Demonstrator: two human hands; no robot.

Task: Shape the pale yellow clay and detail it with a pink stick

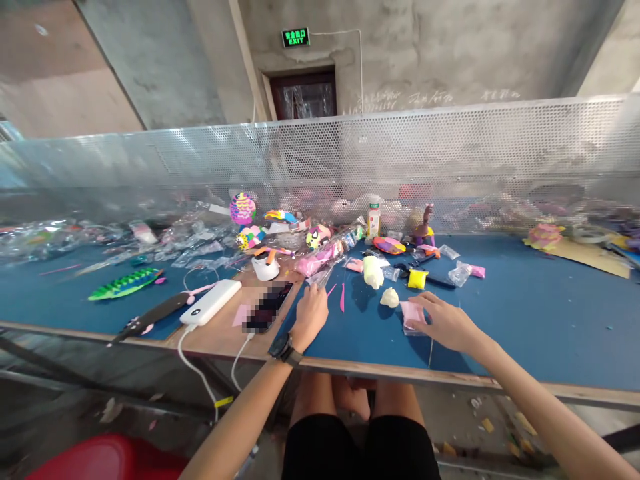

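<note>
Pink clay sheet (413, 313) under flat open right hand (445, 325), cream lump (389, 297) just beside.

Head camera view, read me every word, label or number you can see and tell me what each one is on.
"EXIT": green sign on the concrete wall above the door; the characters above that word are too small to read.
Chalk scribbles on wall: too faint to read.
White bottle label: too small.
Phone screen: blurred.
White power bank: display too small.
</note>
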